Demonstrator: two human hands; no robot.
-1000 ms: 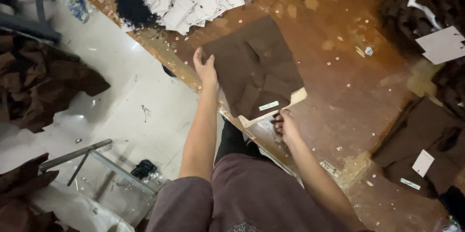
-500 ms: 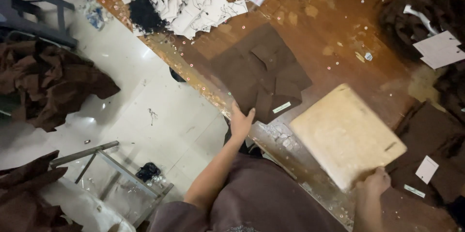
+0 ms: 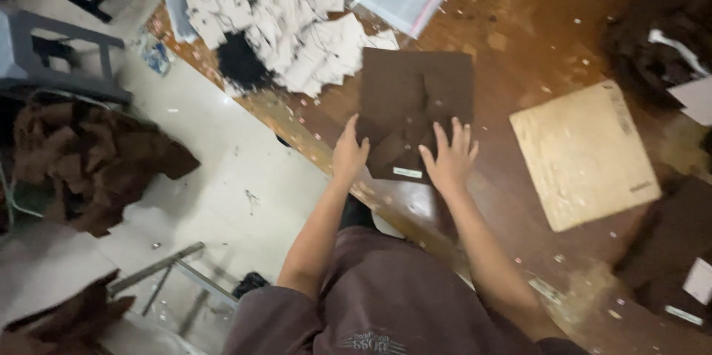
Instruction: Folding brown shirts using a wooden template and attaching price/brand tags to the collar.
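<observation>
Head view: both arms stretched forward. Left hand point(image 3: 348, 153) flat, fingers together, pressing near-left edge of folded brown cloth point(image 3: 415, 106) on wooden table point(image 3: 519, 21). Right hand point(image 3: 449, 156) flat, fingers spread, on cloth's near-right edge. Tan board point(image 3: 584, 153) lies right, apart.

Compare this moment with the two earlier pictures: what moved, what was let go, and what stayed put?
The square board, first under the folded brown garment and then lifted out in the right hand, now lies free on the table to the right. That hand has let it go and rests flat on the garment. The left hand stays on the garment's near left edge. The pile of paper tags is unchanged.
</observation>
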